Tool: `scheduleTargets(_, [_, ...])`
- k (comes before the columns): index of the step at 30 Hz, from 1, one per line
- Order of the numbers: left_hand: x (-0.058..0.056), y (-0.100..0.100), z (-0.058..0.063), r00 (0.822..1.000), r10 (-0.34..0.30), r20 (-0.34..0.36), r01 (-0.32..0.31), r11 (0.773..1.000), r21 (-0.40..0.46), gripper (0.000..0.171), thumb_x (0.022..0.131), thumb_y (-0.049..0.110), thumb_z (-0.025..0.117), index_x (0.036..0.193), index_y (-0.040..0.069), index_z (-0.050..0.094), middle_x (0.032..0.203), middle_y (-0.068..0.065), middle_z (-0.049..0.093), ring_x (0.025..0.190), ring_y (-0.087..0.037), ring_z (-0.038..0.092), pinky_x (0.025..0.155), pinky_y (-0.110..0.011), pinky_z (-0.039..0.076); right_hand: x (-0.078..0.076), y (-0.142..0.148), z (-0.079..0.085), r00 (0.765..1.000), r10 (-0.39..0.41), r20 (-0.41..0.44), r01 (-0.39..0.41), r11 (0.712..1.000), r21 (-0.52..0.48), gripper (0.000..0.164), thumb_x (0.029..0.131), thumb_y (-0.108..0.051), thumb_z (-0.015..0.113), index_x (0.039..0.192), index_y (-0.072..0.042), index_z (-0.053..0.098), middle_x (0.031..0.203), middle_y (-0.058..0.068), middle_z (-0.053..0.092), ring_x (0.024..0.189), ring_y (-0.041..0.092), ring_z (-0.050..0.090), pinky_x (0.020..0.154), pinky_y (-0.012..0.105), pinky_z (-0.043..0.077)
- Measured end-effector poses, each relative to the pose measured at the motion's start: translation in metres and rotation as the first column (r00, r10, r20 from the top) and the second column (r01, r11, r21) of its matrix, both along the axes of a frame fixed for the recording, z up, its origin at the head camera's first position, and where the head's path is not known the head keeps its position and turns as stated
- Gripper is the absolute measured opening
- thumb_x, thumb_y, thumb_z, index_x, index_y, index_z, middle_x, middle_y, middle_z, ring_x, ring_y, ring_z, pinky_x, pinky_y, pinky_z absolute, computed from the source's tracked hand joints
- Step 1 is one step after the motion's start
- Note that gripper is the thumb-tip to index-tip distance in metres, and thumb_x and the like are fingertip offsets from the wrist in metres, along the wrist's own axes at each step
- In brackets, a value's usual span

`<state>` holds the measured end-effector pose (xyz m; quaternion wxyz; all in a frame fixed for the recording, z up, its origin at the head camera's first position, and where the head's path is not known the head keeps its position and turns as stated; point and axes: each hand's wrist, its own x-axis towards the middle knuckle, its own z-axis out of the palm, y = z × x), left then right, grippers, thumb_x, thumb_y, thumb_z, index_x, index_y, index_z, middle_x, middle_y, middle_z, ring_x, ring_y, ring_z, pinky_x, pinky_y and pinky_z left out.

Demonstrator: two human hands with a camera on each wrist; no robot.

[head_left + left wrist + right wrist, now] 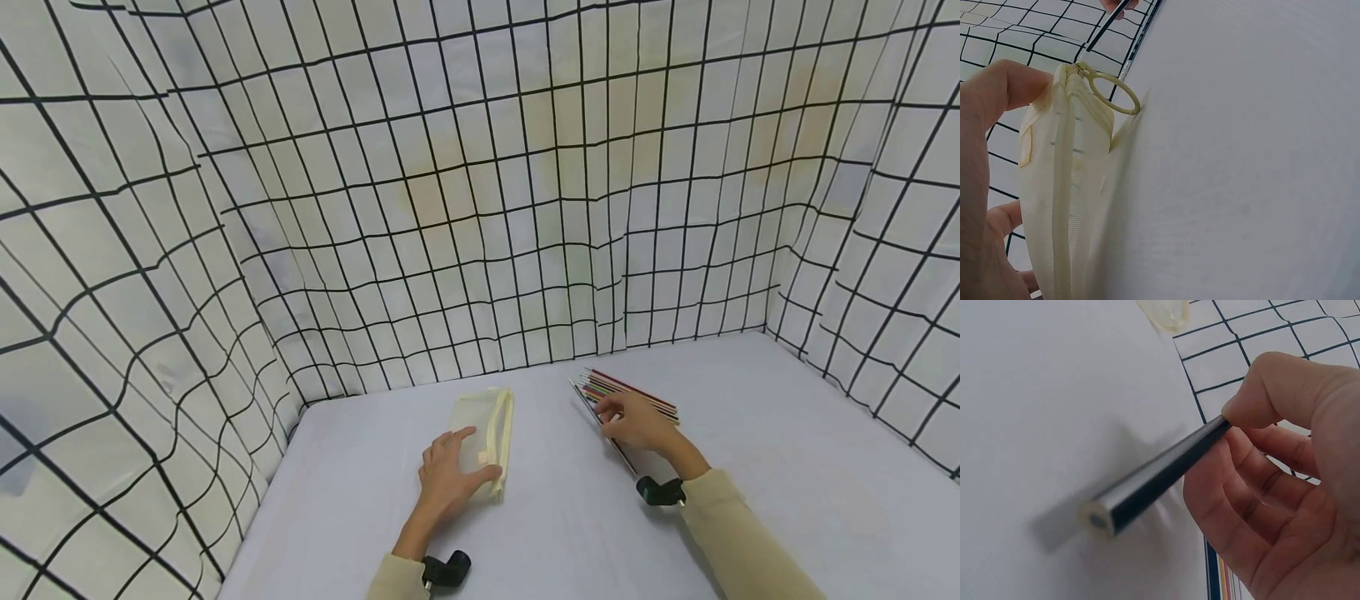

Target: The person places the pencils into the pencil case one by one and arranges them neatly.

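A pale yellow mesh zip pouch (472,417) lies on the white table. My left hand (446,475) rests over its near end, thumb by the zipper edge and fingers spread across the upper face; the fingertips are partly hidden behind the pouch (1047,206) in the left wrist view. A cream ring (1116,94) hangs at the zipper's end. My right hand (633,422) pinches a long dark pencil (1160,478) between thumb and fingers, its blunt end toward the wrist camera. Beneath and beyond that hand lie several coloured pencils (626,389) in a loose row.
The white tabletop (555,517) spreads between and around both hands. White walls with a black grid (450,208) rise at the back and both sides. Dark wrist devices (447,570) sit at both cuffs.
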<state>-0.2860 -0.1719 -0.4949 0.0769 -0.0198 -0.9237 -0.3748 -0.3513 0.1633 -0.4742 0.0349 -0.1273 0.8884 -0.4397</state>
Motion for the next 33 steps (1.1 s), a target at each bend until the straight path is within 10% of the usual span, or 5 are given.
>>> scheduleTargets(18, [0.000, 0.000, -0.003, 1.000, -0.001, 0.007, 0.001, 1.000, 0.011, 0.081, 0.074, 0.044, 0.080, 0.146, 0.020, 0.054, 0.155, -0.025, 0.037, 0.144, -0.046, 0.027, 0.111, -0.070, 0.022, 0.005, -0.022, 0.000, 0.976, 0.016, 0.217, 0.047, 0.957, -0.286, 0.035, 0.088, -0.003, 0.067, 0.122, 0.004, 0.061, 0.098, 0.009, 0.061, 0.080, 0.019, 0.062, 0.070, 0.036, 0.061])
scheduleTargets(33, [0.000, -0.001, -0.003, 1.000, 0.001, 0.002, -0.001, 1.000, 0.015, 0.080, 0.074, 0.045, 0.078, 0.146, 0.021, 0.054, 0.155, -0.025, 0.037, 0.143, -0.047, 0.027, 0.111, -0.070, 0.022, 0.011, -0.049, -0.003, 0.963, 0.028, 0.267, 0.059, 0.948, -0.313, 0.037, 0.087, -0.004, 0.068, 0.123, 0.003, 0.063, 0.099, 0.011, 0.065, 0.082, 0.019, 0.063, 0.072, 0.035, 0.061])
